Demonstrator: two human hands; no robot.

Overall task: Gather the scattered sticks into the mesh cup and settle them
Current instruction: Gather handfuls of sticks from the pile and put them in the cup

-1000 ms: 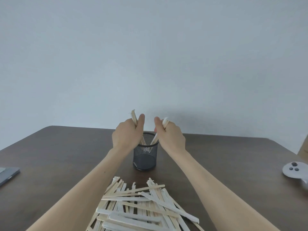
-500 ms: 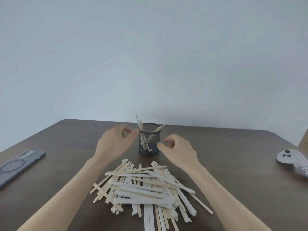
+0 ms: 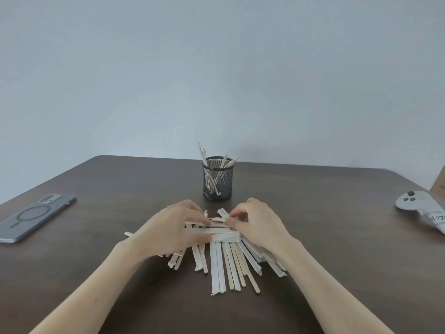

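Note:
A black mesh cup (image 3: 218, 186) stands upright on the dark wooden table (image 3: 325, 237), with several sticks leaning inside it. In front of it lies a pile of pale wooden and paper-wrapped sticks (image 3: 228, 263). My left hand (image 3: 173, 227) rests on the pile's left side, thumb and fingers pinching a crosswise stick at the top. My right hand (image 3: 257, 222) lies on the pile's right side, fingertips closed on the other end of the same top sticks. Both hands hide part of the pile.
A grey phone (image 3: 36, 215) lies face down near the table's left edge. A white game controller (image 3: 421, 208) sits at the right edge. A plain wall rises behind the table's far edge.
Both hands left the cup, where they had dropped sticks, and came back toward me onto the pile. They now pinch sticks on top of it.

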